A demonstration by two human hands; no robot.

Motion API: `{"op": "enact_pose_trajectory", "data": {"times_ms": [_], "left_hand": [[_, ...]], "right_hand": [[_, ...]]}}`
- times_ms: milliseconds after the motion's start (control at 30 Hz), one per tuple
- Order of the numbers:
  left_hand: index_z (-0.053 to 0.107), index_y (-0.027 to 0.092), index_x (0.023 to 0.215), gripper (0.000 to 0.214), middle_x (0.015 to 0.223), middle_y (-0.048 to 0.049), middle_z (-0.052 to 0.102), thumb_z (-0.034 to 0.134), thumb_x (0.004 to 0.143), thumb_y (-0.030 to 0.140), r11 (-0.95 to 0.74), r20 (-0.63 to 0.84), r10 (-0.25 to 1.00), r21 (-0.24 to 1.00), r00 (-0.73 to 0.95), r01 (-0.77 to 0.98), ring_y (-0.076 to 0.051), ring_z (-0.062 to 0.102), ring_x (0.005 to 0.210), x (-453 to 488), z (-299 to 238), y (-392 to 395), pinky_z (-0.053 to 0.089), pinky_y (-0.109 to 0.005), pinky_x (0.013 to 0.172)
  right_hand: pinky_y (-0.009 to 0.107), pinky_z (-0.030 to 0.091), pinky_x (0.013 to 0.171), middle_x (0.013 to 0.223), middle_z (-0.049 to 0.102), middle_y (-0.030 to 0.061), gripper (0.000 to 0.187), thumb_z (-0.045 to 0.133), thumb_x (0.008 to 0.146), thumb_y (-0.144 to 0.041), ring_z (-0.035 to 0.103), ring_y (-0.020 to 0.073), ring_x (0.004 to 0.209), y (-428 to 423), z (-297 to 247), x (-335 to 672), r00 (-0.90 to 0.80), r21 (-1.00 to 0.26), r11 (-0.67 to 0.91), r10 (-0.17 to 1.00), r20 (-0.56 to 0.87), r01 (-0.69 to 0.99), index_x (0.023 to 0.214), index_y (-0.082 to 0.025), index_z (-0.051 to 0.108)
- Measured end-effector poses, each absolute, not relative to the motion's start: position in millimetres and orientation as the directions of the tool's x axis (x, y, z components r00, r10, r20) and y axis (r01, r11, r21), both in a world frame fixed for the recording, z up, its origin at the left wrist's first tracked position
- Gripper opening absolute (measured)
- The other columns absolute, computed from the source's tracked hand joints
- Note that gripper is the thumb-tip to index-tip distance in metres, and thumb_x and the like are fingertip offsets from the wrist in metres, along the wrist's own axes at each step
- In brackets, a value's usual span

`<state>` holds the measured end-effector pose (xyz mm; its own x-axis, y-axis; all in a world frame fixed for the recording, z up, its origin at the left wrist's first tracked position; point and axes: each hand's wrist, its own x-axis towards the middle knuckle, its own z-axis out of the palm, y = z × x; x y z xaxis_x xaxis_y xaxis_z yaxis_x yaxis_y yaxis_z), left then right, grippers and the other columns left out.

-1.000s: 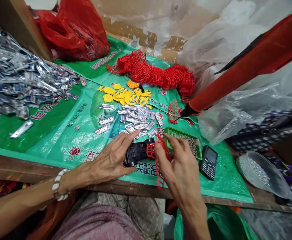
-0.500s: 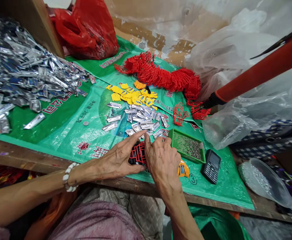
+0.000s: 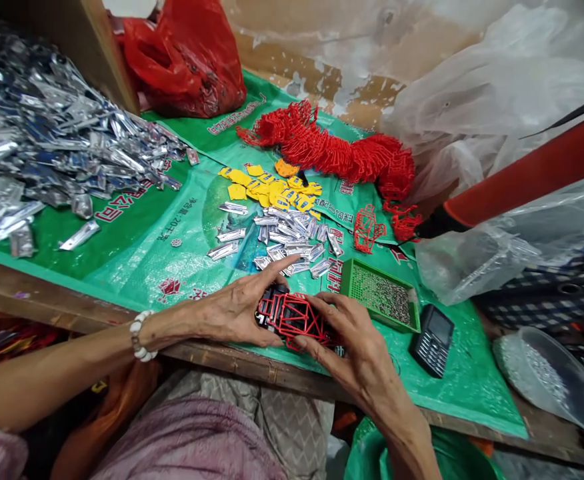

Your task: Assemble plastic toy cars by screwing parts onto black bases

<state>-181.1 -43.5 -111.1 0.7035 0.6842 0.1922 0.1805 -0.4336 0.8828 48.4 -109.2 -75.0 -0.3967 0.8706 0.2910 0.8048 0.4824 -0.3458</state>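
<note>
A black toy car chassis with a red roll-cage frame on top lies at the near edge of the green sheet. My left hand grips its left end between thumb and fingers, the index finger stretched out above it. Around the right end, my right hand has its thumb on the near side and its fingers on the far side. Just beyond the hands lie small silver plastic parts, with yellow stickered pieces behind them. The underside of the toy is hidden.
A green tray of tiny screws and a black keypad phone sit at the right. Red frames are stacked at the back. A silver heap covers the left. A red-orange pole slants in; a clear bowl stands far right.
My right hand has moved right and opened out from above the toy to its right end, uncovering the red frame. The view has shifted slightly.
</note>
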Motion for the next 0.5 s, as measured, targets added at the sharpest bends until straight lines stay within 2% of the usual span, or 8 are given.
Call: {"op": "enact_pose_trajectory", "data": {"times_ms": [100, 267, 500], "left_hand": [[0.013, 0.035, 0.157, 0.107, 0.119, -0.0049, 0.057, 0.082, 0.075, 0.032, -0.420, 0.164, 0.670, 0.888, 0.724, 0.187, -0.025, 0.064, 0.103, -180.2, -108.6, -42.1, 0.053, -0.037, 0.090], [0.014, 0.033, 0.157, 0.104, 0.124, -0.0067, 0.057, 0.080, 0.077, 0.030, -0.418, 0.161, 0.666, 0.889, 0.728, 0.186, -0.026, 0.063, 0.109, -181.5, -110.4, -42.7, 0.052, -0.041, 0.094], [0.018, 0.026, 0.158, 0.099, 0.120, -0.0086, 0.061, 0.079, 0.081, 0.036, -0.466, 0.215, 0.639, 0.872, 0.739, 0.149, -0.023, 0.066, 0.096, -180.7, -110.8, -42.8, 0.055, -0.035, 0.085]], "right_hand": [[0.037, 0.061, 0.083, 0.118, 0.063, 0.0126, 0.042, 0.059, 0.094, -0.045, 0.065, 0.0225, 0.105, -109.7, -78.6, 48.8, -0.356, -0.418, 0.469, 0.877, 0.321, 0.778, 0.128, -0.020, 0.060], [0.042, 0.060, 0.081, 0.112, 0.067, 0.0115, 0.040, 0.060, 0.093, -0.047, 0.065, 0.0244, 0.100, -107.0, -76.3, 48.1, -0.389, -0.372, 0.495, 0.862, 0.324, 0.785, 0.121, -0.019, 0.064], [0.043, 0.056, 0.083, 0.112, 0.068, 0.0116, 0.039, 0.054, 0.095, -0.050, 0.065, 0.0253, 0.102, -112.7, -83.1, 50.3, -0.328, -0.374, 0.429, 0.894, 0.305, 0.822, 0.122, -0.023, 0.063]]}}
